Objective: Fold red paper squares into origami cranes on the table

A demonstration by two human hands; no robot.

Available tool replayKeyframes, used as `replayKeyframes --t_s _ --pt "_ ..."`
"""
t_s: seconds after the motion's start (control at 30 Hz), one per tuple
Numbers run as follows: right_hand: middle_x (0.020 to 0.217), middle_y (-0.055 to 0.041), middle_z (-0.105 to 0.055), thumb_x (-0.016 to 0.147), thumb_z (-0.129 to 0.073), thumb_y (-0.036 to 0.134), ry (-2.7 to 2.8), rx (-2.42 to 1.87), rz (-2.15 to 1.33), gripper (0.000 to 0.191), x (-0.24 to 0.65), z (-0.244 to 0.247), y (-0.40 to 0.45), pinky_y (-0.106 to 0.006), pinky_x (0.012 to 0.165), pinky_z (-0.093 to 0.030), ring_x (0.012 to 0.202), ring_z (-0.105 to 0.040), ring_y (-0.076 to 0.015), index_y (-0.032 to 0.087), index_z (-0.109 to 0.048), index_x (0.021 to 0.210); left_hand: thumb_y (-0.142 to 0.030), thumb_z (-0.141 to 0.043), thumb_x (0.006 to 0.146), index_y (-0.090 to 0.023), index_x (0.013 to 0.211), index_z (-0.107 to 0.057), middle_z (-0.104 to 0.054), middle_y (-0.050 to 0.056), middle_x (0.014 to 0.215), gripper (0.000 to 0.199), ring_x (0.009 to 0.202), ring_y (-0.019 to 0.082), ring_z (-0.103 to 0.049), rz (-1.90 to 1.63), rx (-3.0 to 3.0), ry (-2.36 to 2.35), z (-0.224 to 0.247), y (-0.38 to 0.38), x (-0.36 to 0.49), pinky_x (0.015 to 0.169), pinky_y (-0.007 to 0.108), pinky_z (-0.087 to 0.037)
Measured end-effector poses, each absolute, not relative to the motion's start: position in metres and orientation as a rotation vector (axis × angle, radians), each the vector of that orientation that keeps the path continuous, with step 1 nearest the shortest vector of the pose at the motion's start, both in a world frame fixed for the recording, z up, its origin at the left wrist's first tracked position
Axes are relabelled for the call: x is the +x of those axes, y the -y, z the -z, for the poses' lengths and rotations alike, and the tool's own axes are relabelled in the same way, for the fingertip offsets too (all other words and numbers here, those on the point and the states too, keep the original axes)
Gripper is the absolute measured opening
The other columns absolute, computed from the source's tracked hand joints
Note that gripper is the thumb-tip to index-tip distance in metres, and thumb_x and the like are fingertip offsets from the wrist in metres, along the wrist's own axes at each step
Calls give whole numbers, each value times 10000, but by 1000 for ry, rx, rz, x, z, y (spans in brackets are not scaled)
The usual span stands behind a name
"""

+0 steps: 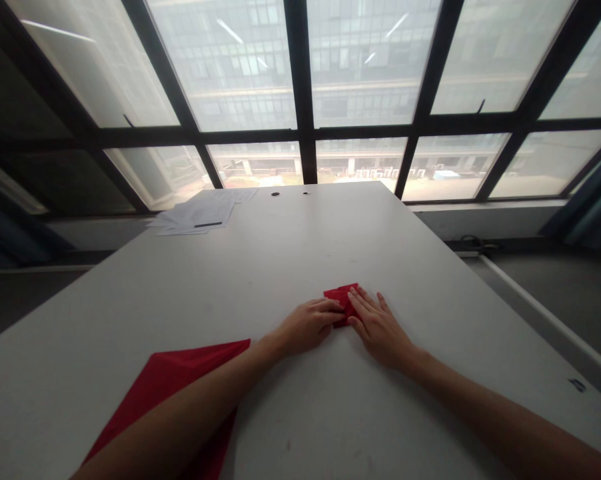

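Observation:
A small folded red piece, paper or cloth, lies on the white table between my two hands. At its left side, my left hand has its fingers bent and close together on the red piece, with the thumb partly hidden below them. My right hand rests flat on the right part of the piece, its fingers stretched out and somewhat apart. Under my left forearm is a larger red sheet with creases, partly covered by the arm.
Loose white papers lie at the table's far left, with a dark pen-like stick on them. A round dark hole is near the far edge. A small dark mark shows at right. Black-framed windows stand beyond the table.

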State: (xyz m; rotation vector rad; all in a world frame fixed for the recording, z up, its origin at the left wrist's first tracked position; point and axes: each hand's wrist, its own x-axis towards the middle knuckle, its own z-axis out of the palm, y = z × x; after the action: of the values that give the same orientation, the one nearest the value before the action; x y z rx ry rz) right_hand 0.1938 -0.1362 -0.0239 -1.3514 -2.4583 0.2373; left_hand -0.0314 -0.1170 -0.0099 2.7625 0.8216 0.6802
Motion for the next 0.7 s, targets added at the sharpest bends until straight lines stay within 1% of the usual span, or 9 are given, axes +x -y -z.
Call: replayKeyframes --t_s 0.1,0.23,0.4,0.47,0.57,0.63,0.7 --pt "1580 -113 -298 1025 -297 458 2511 -1344 -244 576 194 23 137 -580 1196 -112 1491 -198 -259 183 -301 1530 -66 -524 878 -228 1210 -670 -649 62 1269 397 1175 190 -608 -683 2737 -803 9 117 -32 1074 343 -461" --pt "1612 -88 -199 1015 -303 521 2546 -1312 -230 632 194 22 138 -573 1200 -91 1505 -135 -252 201 -216 1553 -64 -521 889 -236 1213 -667 -642 52 1285 395 1193 187 -597 -679 2715 -790 8 117 -31 1076 340 -457" --pt "1602 -99 -231 1004 -255 589 2601 -1283 -274 677 194 19 137 -555 1206 -98 1497 -175 -248 184 -244 1546 -64 -518 894 -234 1261 -631 -632 52 1315 419 1218 192 -585 -690 2739 -759 6 118 -30 1095 359 -442" --pt "1604 -98 -227 1006 -250 588 2599 -1289 -276 676 193 18 137 -550 1206 -107 1497 -174 -245 184 -240 1547 -62 -509 893 -227 1271 -619 -633 60 1313 427 1226 199 -579 -758 2755 -792 6 119 -31 1105 384 -430" --pt "1603 -97 -233 1013 -252 568 2597 -1290 -273 657 193 17 138 -552 1203 -111 1495 -186 -246 184 -243 1546 -51 -487 889 -243 1254 -629 -655 59 1249 436 1178 196 -596 -839 2747 -915 6 119 -33 1059 384 -464" --pt "1599 -95 -256 1019 -270 541 2587 -1282 -268 632 193 18 138 -554 1200 -118 1491 -201 -252 184 -268 1540 -43 -491 873 -263 1273 -619 -662 54 1197 474 1127 190 -610 -797 2758 -964 6 118 -33 1030 376 -477" --pt "1588 -91 -297 1023 -307 497 2564 -1269 -261 593 193 19 138 -550 1195 -133 1480 -232 -260 186 -309 1527 -42 -514 854 -271 1313 -591 -654 55 1197 519 1122 192 -604 -710 2785 -973 7 117 -33 1044 381 -459"
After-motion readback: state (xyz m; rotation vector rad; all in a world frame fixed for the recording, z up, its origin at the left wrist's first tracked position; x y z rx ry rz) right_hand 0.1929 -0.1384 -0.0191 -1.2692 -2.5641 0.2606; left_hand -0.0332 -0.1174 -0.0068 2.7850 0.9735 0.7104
